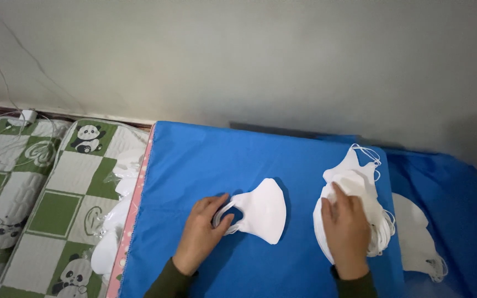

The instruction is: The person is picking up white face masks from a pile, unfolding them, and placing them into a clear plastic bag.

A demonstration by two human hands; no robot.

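**Two hands among white face masks on a blue cloth**

Nearest the camera, two dark green sleeves (168, 280) come in from the bottom edge. The left hand (204, 232) lies on the blue cloth (205, 160) with its fingers (223, 223) curled round the ear loops of a single white mask (263, 209), pinching them lightly; the mask lies flat on the cloth, touching the hand and pointing away to the right. The right hand (348, 225) rests palm down on a stack of white masks (354, 185), its fingers spread and pressed flat on the top one rather than closed round anything. The ear loops of the stack spill out along its right side and at its far tip.

The single mask and the stack lie near each other, with a strip of bare blue cloth between them. To the right of the stack, lower down over the edge of the raised blue surface, a further white mask (418, 243) lies on the rumpled blue cloth.

To the left, a bag of white masks (114, 221) lies in the gap beside the pink edge of the blue surface. Beyond it spreads a green and white panda quilt (56, 187). Farther back, a white charger (28, 116) and its thin cables lie on the quilt near the wall. The grey wall (282, 60) closes the view.
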